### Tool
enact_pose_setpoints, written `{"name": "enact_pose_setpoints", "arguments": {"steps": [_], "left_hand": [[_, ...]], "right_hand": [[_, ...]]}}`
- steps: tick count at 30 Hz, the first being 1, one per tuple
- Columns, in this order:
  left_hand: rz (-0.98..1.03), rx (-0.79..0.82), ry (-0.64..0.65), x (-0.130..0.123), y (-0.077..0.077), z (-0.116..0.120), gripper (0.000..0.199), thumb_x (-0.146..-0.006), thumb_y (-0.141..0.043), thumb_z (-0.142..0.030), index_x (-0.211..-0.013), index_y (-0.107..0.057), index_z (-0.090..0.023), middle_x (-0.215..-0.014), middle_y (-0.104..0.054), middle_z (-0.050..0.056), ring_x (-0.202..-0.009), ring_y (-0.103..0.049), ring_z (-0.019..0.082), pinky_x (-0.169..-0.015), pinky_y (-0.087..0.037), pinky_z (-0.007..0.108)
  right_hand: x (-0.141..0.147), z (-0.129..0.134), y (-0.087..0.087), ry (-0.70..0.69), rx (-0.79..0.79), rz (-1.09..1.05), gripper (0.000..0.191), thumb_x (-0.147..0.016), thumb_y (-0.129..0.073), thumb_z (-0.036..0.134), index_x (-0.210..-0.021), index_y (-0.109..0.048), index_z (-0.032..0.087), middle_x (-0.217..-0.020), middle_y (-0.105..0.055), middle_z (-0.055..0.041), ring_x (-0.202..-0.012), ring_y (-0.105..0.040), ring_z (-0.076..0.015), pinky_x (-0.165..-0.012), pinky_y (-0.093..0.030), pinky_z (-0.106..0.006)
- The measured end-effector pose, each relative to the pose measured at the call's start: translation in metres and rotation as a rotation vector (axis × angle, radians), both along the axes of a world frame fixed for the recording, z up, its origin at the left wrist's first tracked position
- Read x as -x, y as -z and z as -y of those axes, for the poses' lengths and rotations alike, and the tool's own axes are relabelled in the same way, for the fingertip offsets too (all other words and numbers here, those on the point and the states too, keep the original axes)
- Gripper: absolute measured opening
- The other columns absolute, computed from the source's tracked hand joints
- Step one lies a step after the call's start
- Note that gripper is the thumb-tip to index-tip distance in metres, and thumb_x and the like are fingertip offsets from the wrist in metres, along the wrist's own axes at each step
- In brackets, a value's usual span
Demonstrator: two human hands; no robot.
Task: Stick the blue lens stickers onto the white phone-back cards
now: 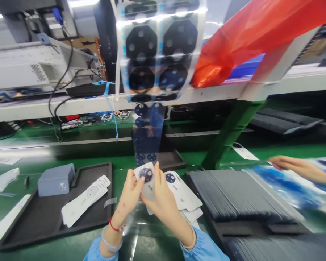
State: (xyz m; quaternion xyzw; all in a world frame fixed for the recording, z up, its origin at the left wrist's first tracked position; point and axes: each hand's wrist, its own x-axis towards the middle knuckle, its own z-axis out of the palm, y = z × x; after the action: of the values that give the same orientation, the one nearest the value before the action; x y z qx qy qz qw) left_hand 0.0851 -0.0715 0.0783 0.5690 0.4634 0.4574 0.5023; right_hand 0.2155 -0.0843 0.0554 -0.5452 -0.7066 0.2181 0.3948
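Green workbench (152,243) fills the lower frame. Lower left: black tray (29,221) bearing blue-grey covers (54,180) and fanned white covers (83,203). Upper centre: hanging sticker sheet (141,40). Centre: white panel (149,189), long axis near vertical, dark-disc end uppermost, held between both hands. Left hand (130,192), fingers curled, pinches its left edge; right hand (162,197), fingers extended, clasps its right edge. Right: grey covers (241,195), co-worker's hand (290,164).

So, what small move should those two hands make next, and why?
Perhaps press the dark round sticker down with the thumb of the left hand: its tip is at the sticker's edge, while the right hand also holds the white panel. The pile of panels at right shows a similar disc; whether this one is fully stuck, I can't tell.
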Motion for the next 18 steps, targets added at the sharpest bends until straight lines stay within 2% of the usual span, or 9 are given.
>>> {"name": "enact_pose_setpoints", "arguments": {"steps": [3,5,7,8,10,12,13,15,18], "left_hand": [[-0.104,-0.019,0.020,0.021,-0.006,-0.007,0.038,-0.090,-0.060,-0.058,-0.096,-0.050,-0.022,-0.102,-0.076,0.010,-0.091,-0.074,0.023,-0.080,-0.058,0.033],[-0.224,-0.033,-0.018,0.055,-0.012,-0.014,0.038,-0.081,-0.072,-0.055,-0.094,-0.058,-0.021,-0.118,-0.074,0.012,-0.110,-0.070,0.027,-0.097,-0.054,0.037],[-0.368,-0.031,-0.171,0.100,-0.014,-0.019,0.035,-0.080,-0.072,-0.050,-0.099,-0.060,-0.023,-0.137,-0.066,0.012,-0.129,-0.060,0.029,-0.113,-0.042,0.041],[-0.455,-0.004,-0.255,0.124,-0.012,-0.020,0.040,-0.077,-0.073,-0.047,-0.107,-0.059,-0.023,-0.144,-0.060,0.013,-0.136,-0.054,0.030,-0.118,-0.036,0.044],[-0.649,0.117,-0.384,0.165,-0.002,-0.022,0.064,-0.066,-0.079,-0.041,-0.123,-0.055,-0.021,-0.150,-0.052,0.017,-0.144,-0.043,0.037,-0.122,-0.027,0.052],[-0.824,0.268,-0.444,0.192,0.015,-0.023,0.088,-0.053,-0.086,-0.034,-0.133,-0.051,-0.016,-0.154,-0.045,0.024,-0.147,-0.035,0.046,-0.120,-0.023,0.061],[-0.899,0.339,-0.453,0.199,0.024,-0.024,0.095,-0.050,-0.089,-0.031,-0.135,-0.051,-0.015,-0.154,-0.045,0.026,-0.147,-0.033,0.049,-0.119,-0.021,0.066],[-1.018,0.446,-0.450,0.204,0.042,-0.028,0.086,-0.060,-0.090,-0.034,-0.136,-0.053,-0.014,-0.152,-0.047,0.024,-0.146,-0.034,0.049,-0.117,-0.022,0.070],[-1.117,0.494,-0.426,0.201,0.058,-0.034,0.047,-0.089,-0.073,-0.038,-0.129,-0.061,-0.016,-0.144,-0.056,0.015,-0.135,-0.050,0.036,-0.113,-0.037,0.064]], "right_hand": [[-0.005,-0.002,0.005,-0.034,-0.074,-0.006,0.112,-0.084,-0.065,0.023,-0.162,0.015,0.030,-0.154,-0.037,-0.0194,-0.138,-0.047,-0.0409,-0.102,-0.051,-0.056],[-0.019,-0.009,0.006,0.000,-0.046,0.014,0.108,-0.084,-0.064,0.027,-0.162,0.011,0.030,-0.151,-0.040,-0.0187,-0.133,-0.051,-0.0402,-0.100,-0.052,-0.055],[-0.039,-0.019,0.005,0.106,0.010,0.072,0.106,-0.085,-0.062,0.034,-0.163,0.009,0.025,-0.145,-0.043,-0.0203,-0.127,-0.054,-0.0417,-0.096,-0.053,-0.055],[-0.049,-0.025,0.006,0.168,0.040,0.133,0.105,-0.085,-0.061,0.038,-0.163,0.008,0.022,-0.143,-0.044,-0.0217,-0.126,-0.055,-0.0434,-0.094,-0.053,-0.056],[-0.070,-0.037,0.009,0.272,0.141,0.281,0.101,-0.087,-0.057,0.042,-0.164,0.004,0.019,-0.143,-0.044,-0.0237,-0.122,-0.058,-0.0460,-0.089,-0.054,-0.056],[-0.087,-0.047,0.016,0.308,0.313,0.438,0.098,-0.087,-0.058,0.041,-0.164,-0.002,0.017,-0.138,-0.048,-0.0247,-0.117,-0.063,-0.0455,-0.086,-0.054,-0.054],[-0.093,-0.052,0.021,0.303,0.415,0.503,0.099,-0.085,-0.060,0.040,-0.164,-0.004,0.016,-0.136,-0.051,-0.0247,-0.115,-0.065,-0.0443,-0.087,-0.054,-0.053],[-0.102,-0.060,0.028,0.273,0.580,0.586,0.103,-0.080,-0.065,0.034,-0.163,-0.008,0.014,-0.130,-0.057,-0.0248,-0.112,-0.068,-0.0416,-0.088,-0.053,-0.050],[-0.107,-0.066,0.034,0.236,0.659,0.612,0.104,-0.074,-0.071,0.030,-0.162,-0.019,0.012,-0.127,-0.062,-0.0250,-0.110,-0.071,-0.0400,-0.089,-0.053,-0.049]]}}
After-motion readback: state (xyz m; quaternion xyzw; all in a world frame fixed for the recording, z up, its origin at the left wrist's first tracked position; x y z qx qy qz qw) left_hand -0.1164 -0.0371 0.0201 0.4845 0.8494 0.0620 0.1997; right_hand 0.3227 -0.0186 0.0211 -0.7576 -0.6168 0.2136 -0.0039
